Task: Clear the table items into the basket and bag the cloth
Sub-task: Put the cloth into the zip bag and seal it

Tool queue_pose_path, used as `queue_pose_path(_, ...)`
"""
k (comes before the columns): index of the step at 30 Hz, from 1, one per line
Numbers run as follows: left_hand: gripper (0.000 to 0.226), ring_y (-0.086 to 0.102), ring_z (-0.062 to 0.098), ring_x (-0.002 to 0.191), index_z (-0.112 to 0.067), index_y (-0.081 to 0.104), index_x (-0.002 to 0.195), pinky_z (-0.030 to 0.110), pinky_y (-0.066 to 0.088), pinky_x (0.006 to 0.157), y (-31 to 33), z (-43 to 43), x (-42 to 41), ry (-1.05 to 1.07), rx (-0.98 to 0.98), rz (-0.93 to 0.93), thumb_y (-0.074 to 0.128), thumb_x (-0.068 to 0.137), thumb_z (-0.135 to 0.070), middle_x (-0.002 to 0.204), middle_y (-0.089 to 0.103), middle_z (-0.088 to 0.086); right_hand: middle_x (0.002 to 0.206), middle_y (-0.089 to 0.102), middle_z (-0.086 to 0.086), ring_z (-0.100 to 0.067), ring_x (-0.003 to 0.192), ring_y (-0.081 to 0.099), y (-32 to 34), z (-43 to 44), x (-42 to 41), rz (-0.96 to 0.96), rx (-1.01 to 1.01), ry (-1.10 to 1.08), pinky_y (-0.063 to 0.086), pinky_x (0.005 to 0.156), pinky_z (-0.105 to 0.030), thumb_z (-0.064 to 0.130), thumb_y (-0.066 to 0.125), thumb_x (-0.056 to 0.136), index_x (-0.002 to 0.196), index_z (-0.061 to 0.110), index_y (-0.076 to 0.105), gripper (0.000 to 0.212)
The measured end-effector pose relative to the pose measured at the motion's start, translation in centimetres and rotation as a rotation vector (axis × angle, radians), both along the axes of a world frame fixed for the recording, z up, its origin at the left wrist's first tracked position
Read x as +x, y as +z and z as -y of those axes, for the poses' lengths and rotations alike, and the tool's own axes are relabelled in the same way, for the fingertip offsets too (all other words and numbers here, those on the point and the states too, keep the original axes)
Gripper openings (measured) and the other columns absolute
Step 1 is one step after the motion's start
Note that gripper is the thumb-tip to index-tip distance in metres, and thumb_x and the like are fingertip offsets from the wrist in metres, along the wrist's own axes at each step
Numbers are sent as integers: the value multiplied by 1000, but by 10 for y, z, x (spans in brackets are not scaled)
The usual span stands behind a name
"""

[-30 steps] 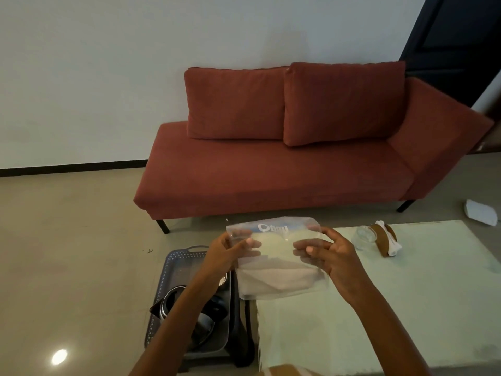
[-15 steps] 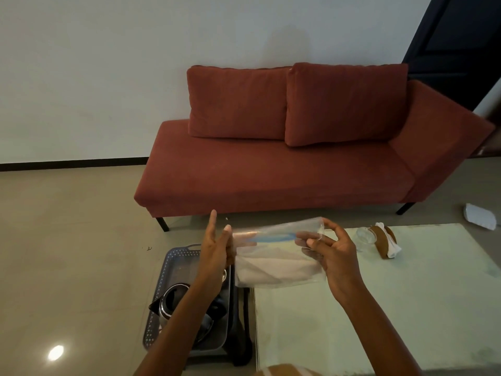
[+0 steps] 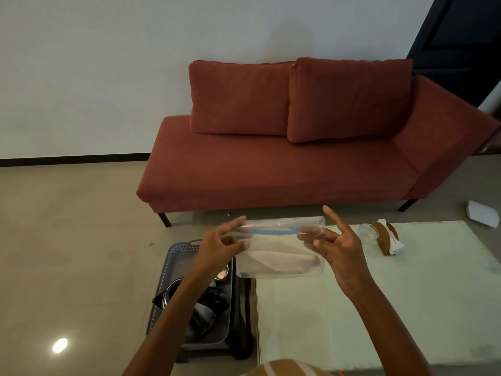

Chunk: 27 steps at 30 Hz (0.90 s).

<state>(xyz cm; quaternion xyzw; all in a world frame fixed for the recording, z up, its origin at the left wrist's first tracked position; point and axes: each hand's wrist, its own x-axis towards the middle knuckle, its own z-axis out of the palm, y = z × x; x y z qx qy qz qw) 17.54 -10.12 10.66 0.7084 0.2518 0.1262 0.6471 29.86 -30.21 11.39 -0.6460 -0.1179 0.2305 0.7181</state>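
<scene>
A clear plastic zip bag (image 3: 280, 264) with a blue strip along its top hangs in the air over the table's left edge. A pale folded cloth (image 3: 276, 260) lies inside it. My left hand (image 3: 219, 246) pinches the bag's top left corner. My right hand (image 3: 339, 248) pinches the top right corner, index finger raised. The grey perforated basket (image 3: 169, 263) sits on the floor left of the table, holding a dark kettle (image 3: 189, 305) and a small metal cup (image 3: 221, 273).
The pale glass table (image 3: 379, 308) fills the lower right. A clear glass (image 3: 367, 232) and a brown holder with white napkins (image 3: 387, 238) stand at its far edge. A red sofa (image 3: 284, 164) lies beyond. White paper (image 3: 484, 217) is on the floor at right.
The bag has tipped from facing me to top edge toward me, and both hands now pinch along the blue strip at its top corners. My right index finger has lifted.
</scene>
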Motion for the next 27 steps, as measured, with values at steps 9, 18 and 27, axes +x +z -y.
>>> queue_pose_path(9, 27, 60, 5, 72, -12, 65, 102, 12, 53, 62, -8, 0, 0, 46, 419, -52, 72, 76, -7, 81, 59, -12, 84, 76, 8, -18, 87, 72, -5, 6, 1, 185, -219, -3, 56, 84, -29, 2, 60, 86, 98, 19, 64, 21)
queue_pose_path(18, 23, 54, 3, 68, -11, 65, 96, 12, 46, 56, -14, -3, 2, 106, 511, -115, 74, 76, -18, 91, 56, -2, 98, 72, -5, -19, 90, 68, -5, 6, -2, 412, -456, -46, 51, 86, -27, 7, 65, 83, 103, 4, 67, 20)
queue_pose_path(27, 6, 58, 12, 79, -18, 52, 90, 17, 51, 64, 2, -6, -1, -129, 107, 44, 49, 94, -14, 88, 57, -3, 101, 58, -5, -18, 89, 55, 7, 9, 4, 392, -396, -80, 45, 68, -15, 11, 64, 85, 79, 21, 61, 12)
